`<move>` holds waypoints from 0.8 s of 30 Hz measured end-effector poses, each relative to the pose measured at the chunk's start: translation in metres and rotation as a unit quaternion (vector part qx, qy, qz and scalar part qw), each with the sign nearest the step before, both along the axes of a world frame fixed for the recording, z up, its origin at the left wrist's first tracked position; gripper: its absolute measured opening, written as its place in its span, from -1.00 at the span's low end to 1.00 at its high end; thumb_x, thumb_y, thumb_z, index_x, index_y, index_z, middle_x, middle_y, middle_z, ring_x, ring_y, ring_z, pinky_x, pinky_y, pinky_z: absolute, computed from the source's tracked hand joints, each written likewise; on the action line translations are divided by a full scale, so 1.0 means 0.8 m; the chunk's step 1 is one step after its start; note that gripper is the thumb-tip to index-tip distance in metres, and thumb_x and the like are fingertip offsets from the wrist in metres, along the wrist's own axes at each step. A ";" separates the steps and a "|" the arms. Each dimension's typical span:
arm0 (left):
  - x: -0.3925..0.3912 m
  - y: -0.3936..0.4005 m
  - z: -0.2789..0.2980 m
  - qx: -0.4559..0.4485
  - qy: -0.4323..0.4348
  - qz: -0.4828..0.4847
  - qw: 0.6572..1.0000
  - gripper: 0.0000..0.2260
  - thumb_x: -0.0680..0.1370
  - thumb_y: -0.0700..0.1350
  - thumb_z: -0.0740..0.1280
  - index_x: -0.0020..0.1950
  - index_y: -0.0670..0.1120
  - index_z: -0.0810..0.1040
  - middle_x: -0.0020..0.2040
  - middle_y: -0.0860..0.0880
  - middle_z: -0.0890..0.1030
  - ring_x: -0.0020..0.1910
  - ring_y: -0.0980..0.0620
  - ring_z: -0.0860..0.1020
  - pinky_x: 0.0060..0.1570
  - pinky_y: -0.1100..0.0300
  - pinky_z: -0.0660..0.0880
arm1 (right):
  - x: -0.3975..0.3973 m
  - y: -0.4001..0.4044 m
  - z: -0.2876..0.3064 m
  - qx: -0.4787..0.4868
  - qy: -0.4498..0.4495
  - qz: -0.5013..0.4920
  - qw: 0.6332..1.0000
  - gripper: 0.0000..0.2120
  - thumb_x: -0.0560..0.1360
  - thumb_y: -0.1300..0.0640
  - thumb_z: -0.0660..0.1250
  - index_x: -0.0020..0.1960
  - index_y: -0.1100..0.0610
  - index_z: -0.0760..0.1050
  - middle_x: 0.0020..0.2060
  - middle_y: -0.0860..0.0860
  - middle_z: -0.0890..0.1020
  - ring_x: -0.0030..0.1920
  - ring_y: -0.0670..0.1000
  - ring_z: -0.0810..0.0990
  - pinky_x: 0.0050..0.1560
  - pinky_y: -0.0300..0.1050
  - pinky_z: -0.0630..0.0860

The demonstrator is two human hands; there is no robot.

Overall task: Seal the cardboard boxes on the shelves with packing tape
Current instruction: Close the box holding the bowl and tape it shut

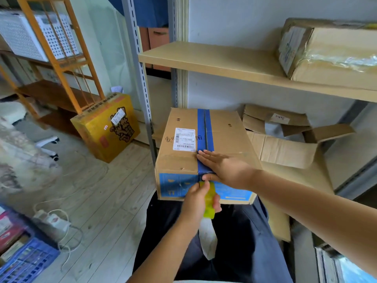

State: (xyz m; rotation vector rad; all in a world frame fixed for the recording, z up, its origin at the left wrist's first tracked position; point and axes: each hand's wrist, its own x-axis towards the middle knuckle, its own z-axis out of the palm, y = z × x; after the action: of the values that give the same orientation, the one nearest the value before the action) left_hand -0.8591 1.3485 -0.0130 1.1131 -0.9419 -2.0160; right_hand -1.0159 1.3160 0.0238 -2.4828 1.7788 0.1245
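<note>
A brown cardboard box (pixel 226 135) with a white label and a blue strip down its top seam juts out from the lower shelf toward me. My right hand (pixel 222 166) lies flat on the near end of that seam, fingers straight, thumb over the front edge. Just below, at the box's blue front face, my left hand (pixel 199 200) grips a yellowish roll of packing tape (pixel 210 201). The tape's free end is hidden by my hands.
An upper shelf board (pixel 214 62) carries a taped box (pixel 330 52) at the right. Opened, flattened boxes (pixel 285 137) lie behind on the lower shelf. A yellow box (pixel 106 127) sits on the floor by an orange rack (pixel 61 64). A power strip (pixel 51 220) and blue crate (pixel 26 260) lie at lower left.
</note>
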 end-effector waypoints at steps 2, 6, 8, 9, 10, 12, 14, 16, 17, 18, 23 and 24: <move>-0.008 -0.025 0.008 -0.003 -0.023 -0.004 1.000 -0.77 0.70 -0.06 0.17 0.01 -0.23 0.43 -0.47 -0.18 0.49 -0.61 -0.05 0.42 -0.50 0.19 0.45 | -0.002 -0.021 -0.010 -0.015 0.016 -0.031 0.999 -0.30 0.63 -0.23 0.00 0.62 0.10 -0.12 0.61 -0.01 -0.05 0.59 -0.06 -0.07 0.44 -0.33 -0.21; -0.009 -0.062 0.019 -0.051 -0.216 -0.092 0.971 -0.60 0.69 0.07 0.15 0.22 -0.25 0.52 -0.02 -0.27 0.67 -0.10 -0.17 0.69 -0.04 -0.05 0.65 | -0.002 -0.036 -0.020 -0.035 0.018 -0.056 0.998 -0.38 0.68 -0.11 0.05 0.62 0.09 -0.07 0.61 -0.01 -0.01 0.59 -0.04 -0.01 0.50 -0.24 -0.08; 0.001 -0.068 0.029 -0.194 -0.438 -0.205 0.854 -0.47 0.69 0.17 0.04 0.36 -0.22 0.48 0.28 -0.24 0.57 0.26 -0.18 0.56 0.26 0.01 0.50 | 0.002 -0.033 -0.020 -0.035 0.022 -0.058 0.997 -0.38 0.68 -0.09 0.06 0.62 0.10 -0.08 0.61 0.00 -0.01 0.59 -0.03 -0.02 0.53 -0.19 -0.07; 0.006 -0.073 0.034 -0.251 -0.517 -0.228 0.786 -0.43 0.68 0.22 -0.02 0.38 -0.19 0.48 0.33 -0.21 0.54 0.31 -0.16 0.51 0.27 0.06 0.45 | 0.004 -0.031 -0.019 -0.027 0.018 -0.059 0.998 -0.37 0.68 -0.10 0.06 0.62 0.12 -0.08 0.61 0.01 -0.02 0.59 -0.02 -0.02 0.55 -0.15 -0.07; 0.009 -0.078 0.041 -0.299 -0.574 -0.230 0.726 -0.42 0.67 0.24 -0.04 0.36 -0.14 0.50 0.33 -0.18 0.54 0.32 -0.15 0.50 0.25 0.09 0.45 | 0.003 -0.027 -0.017 -0.019 0.006 -0.063 0.998 -0.35 0.67 -0.13 0.06 0.62 0.14 -0.07 0.61 0.03 -0.02 0.60 -0.01 -0.03 0.57 -0.10 -0.05; 0.001 -0.092 0.069 -0.378 -0.614 -0.181 0.669 -0.50 0.65 0.24 0.00 0.27 -0.05 0.55 0.26 -0.10 0.59 0.24 -0.11 0.54 0.16 0.09 0.47 | -0.002 -0.017 -0.006 -0.017 -0.039 -0.071 0.997 -0.26 0.61 -0.26 0.00 0.61 0.17 -0.02 0.60 0.06 -0.03 0.60 0.02 -0.05 0.57 -0.04 -0.03; -0.021 -0.103 0.110 -0.445 -0.590 -0.128 0.662 -0.63 0.65 0.20 0.06 0.07 -0.01 0.54 0.13 -0.05 0.62 0.15 -0.08 0.56 0.00 0.12 0.45 | -0.016 -0.007 0.019 -0.051 -0.072 -0.077 0.993 -0.21 0.55 -0.33 -0.10 0.60 0.17 0.05 0.60 0.09 0.01 0.60 0.05 -0.02 0.58 -0.03 -0.02; -0.053 -0.107 0.149 -0.518 -0.516 -0.084 0.677 -0.74 0.65 0.13 0.13 -0.03 -0.01 0.46 0.05 0.00 0.59 0.13 -0.04 0.53 -0.02 0.09 0.44 | -0.042 0.005 0.053 -0.139 -0.082 -0.102 0.982 -0.30 0.58 -0.26 -0.09 0.57 0.15 0.18 0.57 0.10 0.17 0.55 0.10 0.18 0.53 0.01 0.17; -0.071 -0.104 0.166 -0.555 -0.463 -0.061 0.689 -0.80 0.65 0.08 0.17 -0.01 -0.01 0.47 0.04 0.02 0.57 0.13 -0.03 0.52 0.02 0.07 0.45 | -0.058 0.014 0.071 -0.207 -0.085 -0.120 0.967 -0.37 0.60 -0.21 -0.04 0.52 0.15 0.28 0.52 0.09 0.31 0.47 0.12 0.34 0.43 0.03 0.33; -0.091 -0.102 0.179 -0.586 -0.406 -0.037 0.700 -0.85 0.64 0.03 0.20 0.03 -0.01 0.49 0.05 0.03 0.56 0.14 -0.02 0.51 0.06 0.05 0.45 | -0.074 0.023 0.093 -0.283 -0.083 -0.138 0.945 -0.45 0.61 -0.16 0.02 0.44 0.14 0.39 0.41 0.08 0.47 0.33 0.13 0.48 0.29 0.01 0.46; -0.181 -0.103 0.237 -0.682 -0.235 0.030 0.692 -0.90 0.60 -0.10 0.28 0.09 -0.03 0.52 0.06 0.06 0.53 0.14 0.03 0.48 0.08 0.11 0.42 | -0.161 0.052 0.229 -0.583 -0.065 -0.242 0.773 -0.83 0.58 0.09 0.26 -0.04 0.15 0.58 -0.15 0.02 0.59 -0.19 0.04 0.53 -0.29 -0.15 0.44; -0.193 -0.106 0.247 -0.694 -0.212 0.036 0.687 -0.91 0.59 -0.13 0.29 0.08 -0.03 0.53 0.04 0.08 0.52 0.13 0.05 0.48 0.06 0.15 0.42 | -0.181 0.051 0.261 -0.601 -0.077 -0.281 0.744 -0.87 0.57 0.14 0.29 -0.05 0.17 0.58 -0.15 0.05 0.58 -0.20 0.05 0.52 -0.30 -0.16 0.39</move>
State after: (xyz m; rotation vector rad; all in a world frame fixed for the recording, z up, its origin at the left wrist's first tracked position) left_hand -1.0138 1.2639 0.1845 0.5978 -2.0413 -0.4332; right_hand -1.1607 1.3570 0.2328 -2.0285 2.9497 -1.7014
